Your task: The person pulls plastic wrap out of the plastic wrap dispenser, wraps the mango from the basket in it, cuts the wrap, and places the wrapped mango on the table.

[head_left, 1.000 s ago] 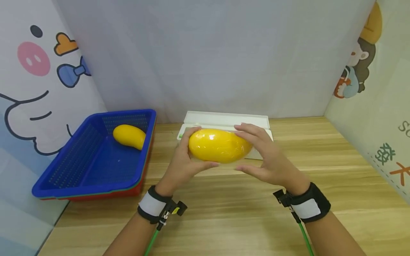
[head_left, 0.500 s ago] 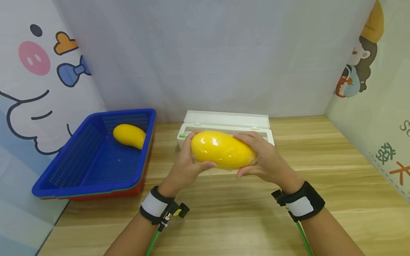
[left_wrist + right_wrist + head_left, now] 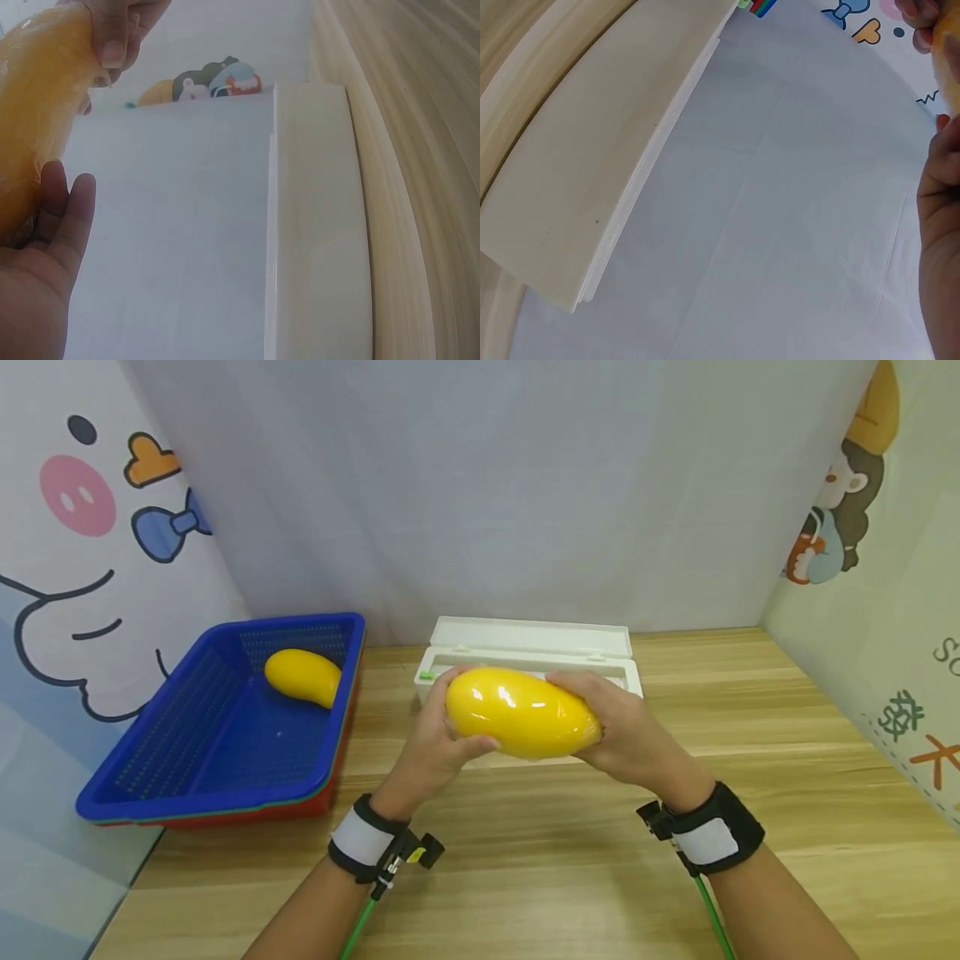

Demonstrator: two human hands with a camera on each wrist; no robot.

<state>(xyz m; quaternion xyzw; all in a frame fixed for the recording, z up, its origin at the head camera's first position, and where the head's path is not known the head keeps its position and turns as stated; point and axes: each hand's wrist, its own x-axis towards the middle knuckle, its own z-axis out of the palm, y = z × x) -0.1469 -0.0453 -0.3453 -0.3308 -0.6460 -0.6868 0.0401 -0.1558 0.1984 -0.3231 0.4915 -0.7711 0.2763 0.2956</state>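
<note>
A glossy yellow mango (image 3: 521, 712), covered in clear film, is held up above the table between both hands. My left hand (image 3: 431, 739) grips its left end, thumb in front. My right hand (image 3: 633, 735) holds the right end, where the film gathers in wrinkles. In the left wrist view the mango (image 3: 34, 120) stands clear of the table, and film bunches by the right hand's fingertips (image 3: 112, 54). Behind the hands stands a long white box (image 3: 532, 637), its lid raised and a small green piece (image 3: 427, 676) at its left end. Hands and mango partly hide the box.
On the left of the wooden table (image 3: 480, 877) sits a blue basket (image 3: 225, 752), stacked on a red one (image 3: 292, 812). Inside lies another mango (image 3: 302, 677). A grey cloth (image 3: 480, 493) hangs behind, with printed panels at both sides.
My right hand has closed in on the mango's right end, its thumb now hidden. The mango has tilted, right end lower, and come slightly nearer, showing more of the white box.
</note>
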